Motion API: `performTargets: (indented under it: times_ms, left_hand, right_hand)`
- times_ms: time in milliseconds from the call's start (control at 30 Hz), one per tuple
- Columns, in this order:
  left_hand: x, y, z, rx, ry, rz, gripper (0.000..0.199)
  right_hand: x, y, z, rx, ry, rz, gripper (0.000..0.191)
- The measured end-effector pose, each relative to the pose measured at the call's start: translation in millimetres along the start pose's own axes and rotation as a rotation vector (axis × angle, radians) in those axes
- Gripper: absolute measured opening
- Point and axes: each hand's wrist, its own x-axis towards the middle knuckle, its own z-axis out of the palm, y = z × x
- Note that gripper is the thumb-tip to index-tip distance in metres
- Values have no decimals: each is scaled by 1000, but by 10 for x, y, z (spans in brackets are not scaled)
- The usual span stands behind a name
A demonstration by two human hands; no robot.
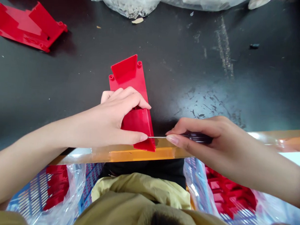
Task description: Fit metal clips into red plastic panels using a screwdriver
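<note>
Nearest entry: an olive cloth garment (141, 195) is showing at the wearer's front, on the near side of the red plastic moulding (138, 125), the landmark for this record. Either side of the garment, and likewise nearer than the moulding, clear plastic bags (72, 192) are holding blue perforated trays (30, 195) and red moulded parts (229, 192). A translucent amber strip (138, 155) is running along the near edge of the black worktop (192, 61), just below the moulding, whose near corner is overlapping it.

At the moulding: the left hand (115, 119) is gripping it, its fingers (130, 98) curling over the far side while the thumb (131, 137) is pressing on the near face. The right hand (208, 145) is just beside the moulding, its thumb and forefinger pinching the dark handle of a small screwdriver (197, 137). The thin steel shaft is pointing left, its tip meeting the moulding beside the left thumbnail.

Farthest entries: a second red moulding (26, 26) is lying beyond and left of the landmark; a clear bag (125, 3) is resting beyond it.
</note>
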Motion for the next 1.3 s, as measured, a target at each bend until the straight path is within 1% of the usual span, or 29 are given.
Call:
performTargets:
  times_ms: [100, 267, 367, 433, 500, 533, 567, 667, 700, 733, 800, 900, 1067, 1167, 1300]
  left_hand:
    - [6, 10, 20, 12, 26, 6, 40]
    - [18, 17, 43, -11, 26, -10, 35]
    - [24, 3, 39, -21, 42, -9, 35]
    - [23, -10, 24, -23, 25, -3, 36]
    - [18, -17, 5, -22, -8, 4, 38]
    - [15, -19, -3, -19, -14, 7, 39]
    - [11, -20, -7, -17, -13, 11, 39]
    - [0, -24, -1, -26, 18, 20, 43]
    - [-3, -26, 7, -38, 21, 19, 43]
    - [-4, -30, 18, -52, 27, 17, 44]
    - [-4, -41, 39, -69, 46, 10, 46]
    - [1, -60, 53, -71, 66, 9, 50]
    - [-39, -77, -7, -56, 43, 54, 51]
    - [-101, -96, -60, -43, 37, 126, 50]
    - [-179, -160, -83, -65, 69, 215, 54]
  right_hand:
    - [28, 18, -16, 7, -9, -4, 29]
    - [112, 17, -78, 48, -99, 5, 33]
    - [139, 7, -99, 49, -116, 14, 36]
    - [129, 16, -98, 56, -127, 29, 33]
    - [100, 52, -90, 122, -120, 49, 31]
    - [78, 82, -86, 182, -85, 61, 31]
    - [51, 118, -82, 251, -10, 75, 33]
    - [-55, 245, -58, 394, 358, 111, 37]
    - [-97, 284, -43, 423, 450, 116, 37]
    - [-140, 317, -24, 455, 511, 121, 36]
    - [-219, 357, 26, 509, 562, 141, 37]
    - [-301, 352, 103, 489, 575, 163, 41]
    - [-312, 296, 175, 389, 483, 112, 37]
    - [-290, 296, 192, 335, 441, 89, 32]
    - [-297, 311, 194, 324, 421, 85, 31]
